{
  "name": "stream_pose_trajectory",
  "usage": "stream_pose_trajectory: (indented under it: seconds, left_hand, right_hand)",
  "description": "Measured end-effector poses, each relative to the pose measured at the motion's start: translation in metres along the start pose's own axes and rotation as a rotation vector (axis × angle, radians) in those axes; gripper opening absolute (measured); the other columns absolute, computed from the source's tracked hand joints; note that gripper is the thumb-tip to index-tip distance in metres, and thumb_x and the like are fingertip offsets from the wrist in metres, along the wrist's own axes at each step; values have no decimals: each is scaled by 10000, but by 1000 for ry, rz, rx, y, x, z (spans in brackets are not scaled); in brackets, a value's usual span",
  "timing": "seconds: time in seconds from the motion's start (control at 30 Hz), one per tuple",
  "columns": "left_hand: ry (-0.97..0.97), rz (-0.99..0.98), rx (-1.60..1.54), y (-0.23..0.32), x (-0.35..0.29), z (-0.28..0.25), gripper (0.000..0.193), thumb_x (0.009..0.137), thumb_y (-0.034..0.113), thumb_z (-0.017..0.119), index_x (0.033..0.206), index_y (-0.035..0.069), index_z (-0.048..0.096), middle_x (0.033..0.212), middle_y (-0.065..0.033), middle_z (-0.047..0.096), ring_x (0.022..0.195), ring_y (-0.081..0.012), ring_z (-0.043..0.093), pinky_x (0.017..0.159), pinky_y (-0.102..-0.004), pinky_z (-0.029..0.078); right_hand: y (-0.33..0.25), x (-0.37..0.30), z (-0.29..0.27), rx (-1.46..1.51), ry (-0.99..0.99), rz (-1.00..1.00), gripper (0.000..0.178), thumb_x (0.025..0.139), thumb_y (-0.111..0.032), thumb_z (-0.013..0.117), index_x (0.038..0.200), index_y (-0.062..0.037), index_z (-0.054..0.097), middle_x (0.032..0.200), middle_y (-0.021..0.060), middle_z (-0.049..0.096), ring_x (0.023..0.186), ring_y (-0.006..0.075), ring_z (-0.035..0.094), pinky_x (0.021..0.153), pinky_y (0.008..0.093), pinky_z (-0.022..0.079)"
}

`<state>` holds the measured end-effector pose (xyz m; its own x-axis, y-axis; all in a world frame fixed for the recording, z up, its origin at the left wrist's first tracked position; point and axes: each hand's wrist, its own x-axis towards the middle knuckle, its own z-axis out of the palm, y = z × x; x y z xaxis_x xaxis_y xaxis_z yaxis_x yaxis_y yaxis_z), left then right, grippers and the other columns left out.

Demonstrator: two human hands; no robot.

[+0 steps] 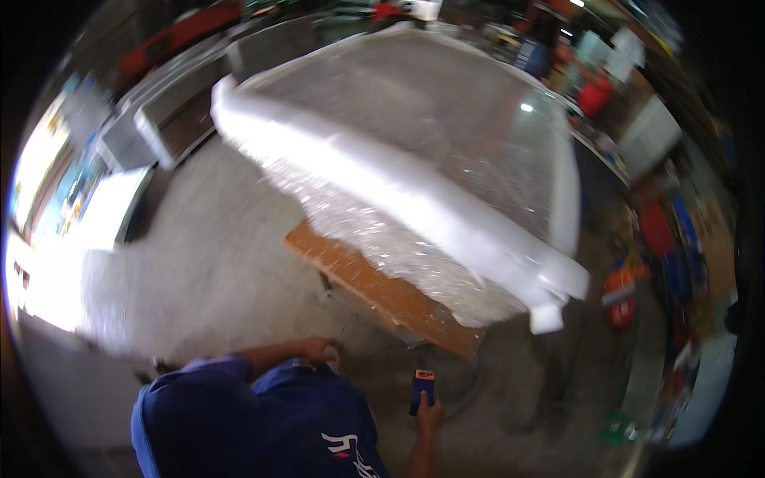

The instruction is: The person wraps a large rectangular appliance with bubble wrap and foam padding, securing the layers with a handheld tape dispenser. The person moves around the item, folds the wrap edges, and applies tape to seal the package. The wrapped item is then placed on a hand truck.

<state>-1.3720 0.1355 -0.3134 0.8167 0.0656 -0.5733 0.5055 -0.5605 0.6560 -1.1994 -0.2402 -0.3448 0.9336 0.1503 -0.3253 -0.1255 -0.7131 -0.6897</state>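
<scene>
My right hand (431,414) grips a small flat rectangular object (422,389), dark blue with an orange end; its exact kind does not show. My left hand (319,350) is held in front of my blue shirt with its fingers curled. Something pale shows just below those fingers, too blurred to name. Ahead of both hands lies a large panel (430,95) wrapped in clear plastic film, with white foam padding (374,179) along its edges. Loose bubble wrap (390,247) hangs from its near side over a brown wooden board (358,275). Neither hand touches the panel.
Grey concrete floor (191,247) stretches to the left, with framed panels (179,123) standing at the far left. A white sheet-like surface (119,203) is near the bright opening. Red, blue and orange items (624,291) crowd the right side.
</scene>
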Motion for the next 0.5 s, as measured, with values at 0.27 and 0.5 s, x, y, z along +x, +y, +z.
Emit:
stream_pose_trajectory:
  seconds: [0.27,0.5]
  left_hand:
    - [597,-137,-320,-4,-122,2,624,985,498,601,1415,48,554,1274,-266,664,1209,-403,636,1041,-465,491]
    - [1105,-572,-656,-157,-198,79,348,999,286,632,1168,-11,695,1015,-188,754,951,-288,735,860,-385,565]
  right_hand:
    - [-55,-9,59,-158,-125,-363,470,889,-394,767,864,63,660,840,249,690,774,384,690,732,477,522]
    - [-298,-20,111,-398,-595,-1050,363,932,-350,703,1029,-9,626,921,249,683,888,461,673,748,514,539]
